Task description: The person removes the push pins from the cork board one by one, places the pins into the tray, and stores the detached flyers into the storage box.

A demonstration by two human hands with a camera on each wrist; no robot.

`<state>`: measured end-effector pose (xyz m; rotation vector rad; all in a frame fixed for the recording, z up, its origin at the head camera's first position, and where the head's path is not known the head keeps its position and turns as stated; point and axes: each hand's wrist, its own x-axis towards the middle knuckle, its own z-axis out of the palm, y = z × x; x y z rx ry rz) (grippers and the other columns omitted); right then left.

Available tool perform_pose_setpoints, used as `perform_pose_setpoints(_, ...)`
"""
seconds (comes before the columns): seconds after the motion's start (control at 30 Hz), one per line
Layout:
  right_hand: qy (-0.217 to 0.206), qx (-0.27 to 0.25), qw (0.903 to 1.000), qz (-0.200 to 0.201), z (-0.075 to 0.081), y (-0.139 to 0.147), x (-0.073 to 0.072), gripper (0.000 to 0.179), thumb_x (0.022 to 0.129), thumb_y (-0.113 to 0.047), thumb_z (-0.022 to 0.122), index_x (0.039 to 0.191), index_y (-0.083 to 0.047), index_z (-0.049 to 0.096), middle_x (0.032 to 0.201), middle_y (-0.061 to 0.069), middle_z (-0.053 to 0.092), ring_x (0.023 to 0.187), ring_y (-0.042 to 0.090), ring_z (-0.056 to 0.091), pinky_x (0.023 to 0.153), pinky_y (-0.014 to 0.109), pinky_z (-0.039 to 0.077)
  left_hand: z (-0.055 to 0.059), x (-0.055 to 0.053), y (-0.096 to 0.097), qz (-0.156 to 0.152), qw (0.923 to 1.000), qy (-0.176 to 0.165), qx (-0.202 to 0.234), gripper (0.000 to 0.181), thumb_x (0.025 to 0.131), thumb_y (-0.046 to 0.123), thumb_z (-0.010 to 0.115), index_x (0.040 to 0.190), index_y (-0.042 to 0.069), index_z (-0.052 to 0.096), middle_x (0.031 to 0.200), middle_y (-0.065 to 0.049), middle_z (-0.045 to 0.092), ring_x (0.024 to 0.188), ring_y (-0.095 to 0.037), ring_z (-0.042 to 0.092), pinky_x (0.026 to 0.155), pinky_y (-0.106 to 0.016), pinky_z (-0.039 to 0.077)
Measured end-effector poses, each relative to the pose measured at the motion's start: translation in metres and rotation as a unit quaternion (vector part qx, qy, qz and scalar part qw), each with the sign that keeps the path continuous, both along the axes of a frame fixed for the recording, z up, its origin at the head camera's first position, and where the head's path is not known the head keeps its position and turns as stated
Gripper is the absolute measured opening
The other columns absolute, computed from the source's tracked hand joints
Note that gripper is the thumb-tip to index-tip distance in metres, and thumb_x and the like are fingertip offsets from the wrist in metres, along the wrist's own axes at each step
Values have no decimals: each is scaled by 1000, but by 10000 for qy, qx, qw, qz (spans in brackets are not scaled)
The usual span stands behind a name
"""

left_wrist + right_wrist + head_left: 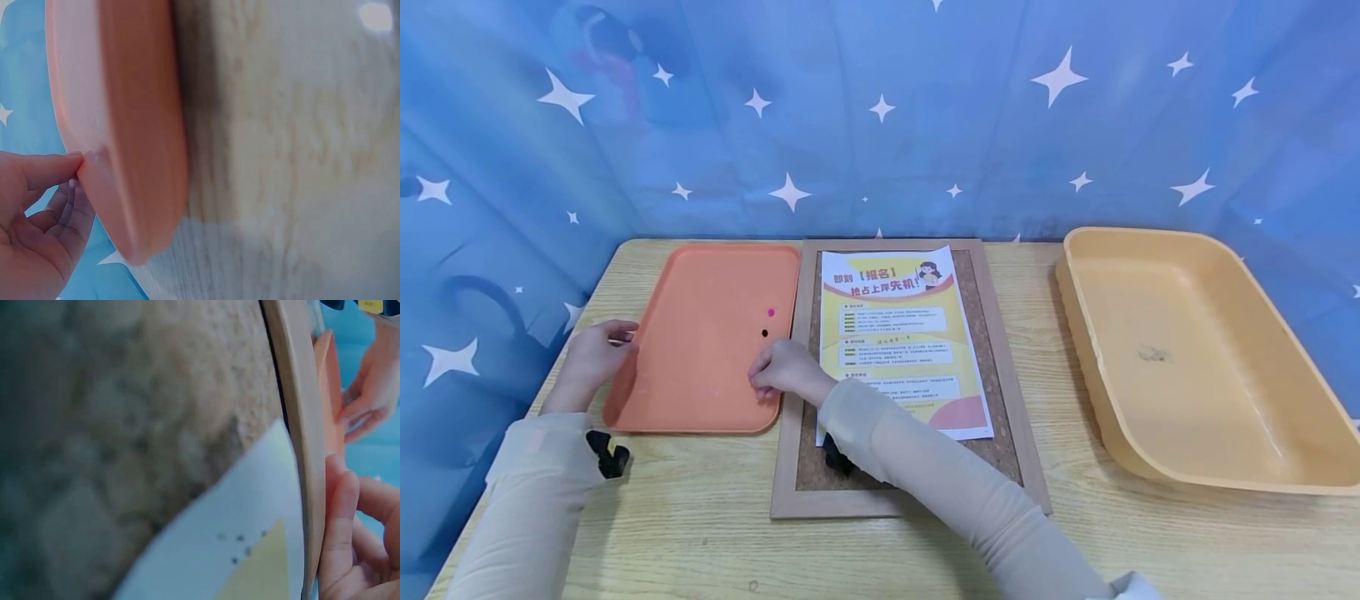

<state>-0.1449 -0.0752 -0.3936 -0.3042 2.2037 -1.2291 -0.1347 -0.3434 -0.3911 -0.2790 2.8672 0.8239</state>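
Note:
My left hand (597,358) pinches the left rim of an orange tray (700,333), thumb on top and fingers beneath, as the left wrist view shows. Above the tray's lower right part is my right hand (786,371), thumb and fingertips drawn together; I cannot tell what is between them. Just beyond it on the tray lie a small round magenta piece (771,312) and a small black one (765,333). Beneath my right forearm is a wood-framed cork board (1000,450), with a printed poster (887,325) lying on it.
A deep yellow-orange plastic bin (1195,358) stands at the right of the wooden table (700,517). A blue curtain (880,125) with white stars hangs along the back and left edges. The cork board's frame sits close against the tray's right side.

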Motion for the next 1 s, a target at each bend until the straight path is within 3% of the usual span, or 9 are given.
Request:
perform_pose_setpoints(0.2, 111, 211, 9996, 141, 4, 1, 2, 14, 89, 0, 60, 94, 3, 73, 83, 16, 75, 70, 18, 72, 57, 16, 55, 0, 0, -1, -24, 10000, -2, 59, 42, 96, 7, 48, 130, -16, 45, 120, -37, 52, 103, -47, 57, 83, -50, 54)
perform_pose_setpoints(0.4, 165, 175, 9992, 309, -1, 1, -3, 14, 87, 1, 59, 88, 1, 73, 71, 11, 73, 61, 13, 70, 56, 17, 55, 0, 0, 0, 35, 10000, -5, 86, 41, 96, 7, 49, 130, -15, 45, 119, -37, 51, 101, -46, 57, 81, -48, 55)
perform_pose_setpoints(0.53, 166, 182, 9994, 235, -3, 0, -2, 12, 88, -1, 62, 91, 0, 73, 75, 12, 74, 63, 14, 70, 55, 17, 54, 1, 1, -1, 46, 9998, -120, 175, 43, 97, 8, 47, 132, -15, 43, 122, -37, 50, 104, -46, 55, 84, -49, 54)
perform_pose_setpoints(0.57, 77, 191, 9996, 166, 3, 1, 1, 13, 88, -1, 62, 95, 2, 72, 80, 14, 74, 67, 16, 72, 57, 18, 55, 1, 1, -1, 46, 9997, -139, 195, 43, 97, 8, 47, 133, -15, 42, 122, -37, 49, 104, -46, 55, 83, -48, 54)
perform_pose_setpoints(0.8, -260, -681, 9973, 86, -2, 7, 0, 18, 90, -3, 62, 104, 4, 69, 90, 20, 73, 70, 20, 70, 60, 21, 57, -2, 0, -1, 99, 9998, -81, 152, 43, 96, 7, 48, 132, -15, 43, 121, -37, 50, 104, -46, 54, 82, -47, 54)
perform_pose_setpoints(1.0, -281, -1099, 9924, 483, 18, 33, 1, 26, 92, -8, 60, 115, 1, 66, 104, 22, 70, 88, 30, 69, 73, 30, 58, -5, -1, -1, 128, 9998, -55, 122, 43, 95, 7, 48, 132, -15, 43, 122, -37, 50, 106, -48, 54, 86, -52, 52)
